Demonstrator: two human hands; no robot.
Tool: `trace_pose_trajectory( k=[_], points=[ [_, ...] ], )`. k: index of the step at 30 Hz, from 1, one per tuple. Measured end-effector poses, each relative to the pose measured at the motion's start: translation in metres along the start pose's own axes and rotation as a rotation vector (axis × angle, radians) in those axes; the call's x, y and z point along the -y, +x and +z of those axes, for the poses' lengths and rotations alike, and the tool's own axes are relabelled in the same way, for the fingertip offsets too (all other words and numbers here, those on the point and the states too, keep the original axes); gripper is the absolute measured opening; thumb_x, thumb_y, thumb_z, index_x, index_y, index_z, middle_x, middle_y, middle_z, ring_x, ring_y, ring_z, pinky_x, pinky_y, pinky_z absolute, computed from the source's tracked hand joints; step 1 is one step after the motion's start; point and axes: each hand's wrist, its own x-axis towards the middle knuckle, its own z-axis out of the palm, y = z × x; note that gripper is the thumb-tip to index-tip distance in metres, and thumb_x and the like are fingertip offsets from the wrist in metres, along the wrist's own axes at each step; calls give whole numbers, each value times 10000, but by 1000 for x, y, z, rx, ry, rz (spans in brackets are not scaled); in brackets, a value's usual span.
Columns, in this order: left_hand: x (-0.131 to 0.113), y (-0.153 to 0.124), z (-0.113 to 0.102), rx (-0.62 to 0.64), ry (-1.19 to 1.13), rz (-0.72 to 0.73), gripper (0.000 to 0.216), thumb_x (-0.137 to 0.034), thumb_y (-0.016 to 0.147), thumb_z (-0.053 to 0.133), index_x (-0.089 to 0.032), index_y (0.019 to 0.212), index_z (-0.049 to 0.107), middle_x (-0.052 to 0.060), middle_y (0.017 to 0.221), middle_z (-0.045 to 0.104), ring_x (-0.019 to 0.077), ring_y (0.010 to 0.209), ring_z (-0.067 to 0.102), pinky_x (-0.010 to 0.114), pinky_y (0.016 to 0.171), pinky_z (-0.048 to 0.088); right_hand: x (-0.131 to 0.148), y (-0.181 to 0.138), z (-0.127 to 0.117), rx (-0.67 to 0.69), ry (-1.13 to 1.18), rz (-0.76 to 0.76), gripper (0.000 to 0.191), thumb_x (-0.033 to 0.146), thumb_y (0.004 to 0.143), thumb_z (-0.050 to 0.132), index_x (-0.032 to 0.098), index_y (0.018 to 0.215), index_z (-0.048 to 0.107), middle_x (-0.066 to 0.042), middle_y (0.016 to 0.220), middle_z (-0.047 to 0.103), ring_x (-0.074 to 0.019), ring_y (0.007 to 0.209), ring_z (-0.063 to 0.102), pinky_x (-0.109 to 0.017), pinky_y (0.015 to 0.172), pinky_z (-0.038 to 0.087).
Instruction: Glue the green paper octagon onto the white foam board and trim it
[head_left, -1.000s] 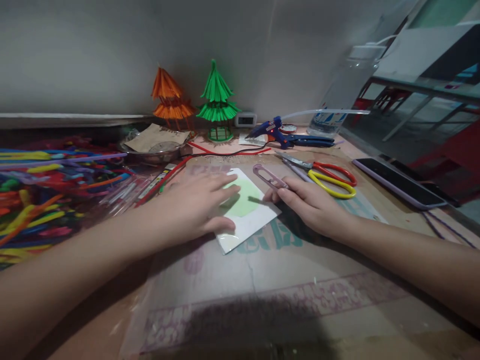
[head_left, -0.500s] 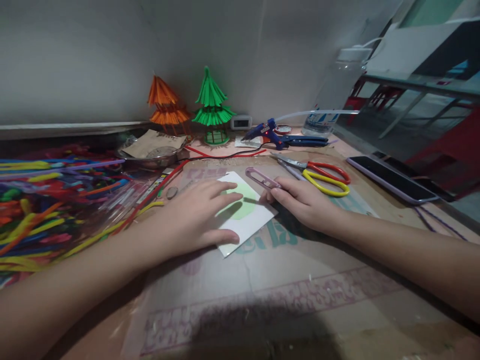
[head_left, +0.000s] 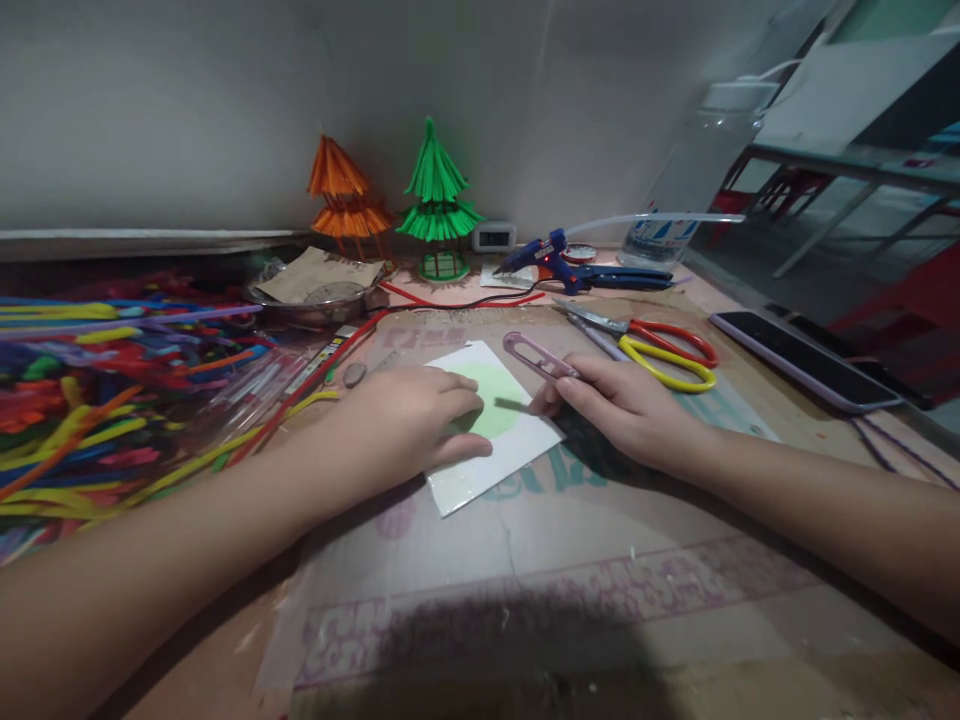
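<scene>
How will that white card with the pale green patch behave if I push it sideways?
The white card looks fairly stiff, since it lies flat with straight edges. It is probably light, being thin for its width. It may slide easily, as the printed sheet beneath looks smooth, unless the left hand over it presses down.
</scene>
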Motion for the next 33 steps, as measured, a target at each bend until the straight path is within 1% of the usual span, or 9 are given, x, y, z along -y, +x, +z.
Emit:
trace_pose_trajectory(
  k=[4,8,12,16,19,23,25,29,33],
  points=[
    [-3,0,1,-16,77,47,288,-458,970,659,-183,981,746,101,969,777,280,899,734,378,789,546,-1,1,0,1,0,-1,307,316,1043,440,188,913,686,-73,889,753,-216,831,696,-335,775,510],
    [-6,-3,2,-97,148,125,296,-339,1042,526,-153,963,743,105,947,778,270,837,729,384,741,547,-3,2,0,1,-20,-17,304,306,1041,437,184,917,686,-69,885,747,-205,832,698,-325,770,510],
    [-7,-6,2,-129,156,203,366,-363,1088,453,-131,994,721,114,977,765,267,835,713,391,731,539,-5,3,1,8,-28,-20,299,304,1042,440,184,919,686,-64,881,746,-200,828,696,-321,767,513],
    [-7,-4,2,-77,105,146,283,-312,1071,493,-148,971,700,76,933,743,251,822,695,371,698,519,-5,2,2,4,-36,-21,298,305,1040,433,183,924,680,-64,873,735,-203,820,690,-322,754,506],
    [-7,-2,4,-77,68,90,256,-283,1046,513,-160,906,689,57,897,734,235,814,694,351,695,512,-6,1,3,-33,-66,-21,294,313,1039,426,190,930,670,-61,878,734,-207,819,685,-323,749,497],
    [-3,0,10,-109,21,62,243,-268,1018,516,-162,883,689,67,922,741,238,862,711,341,732,518,-17,6,1,-119,-234,19,287,328,1022,435,190,908,659,-69,851,717,-228,792,660,-332,706,466],
    [-1,0,12,-122,-2,68,236,-259,1010,518,-163,875,686,69,925,738,239,861,710,345,735,518,-25,11,0,-127,-319,38,277,303,1008,443,171,959,682,-95,899,727,-249,832,658,-347,717,463],
    [2,0,11,-93,-29,89,223,-303,1017,560,-166,904,695,70,950,732,241,870,702,346,742,513,-36,17,-1,-87,-397,-12,321,210,978,462,125,1163,711,-147,1084,736,-295,1001,656,-415,878,481],
    [3,0,6,-29,-66,83,220,-375,1003,627,-177,949,708,66,998,727,241,907,694,340,756,505,-35,16,0,-71,-460,-57,348,213,966,508,139,1249,695,-143,1097,699,-314,1045,633,-455,914,484]
  ],
)
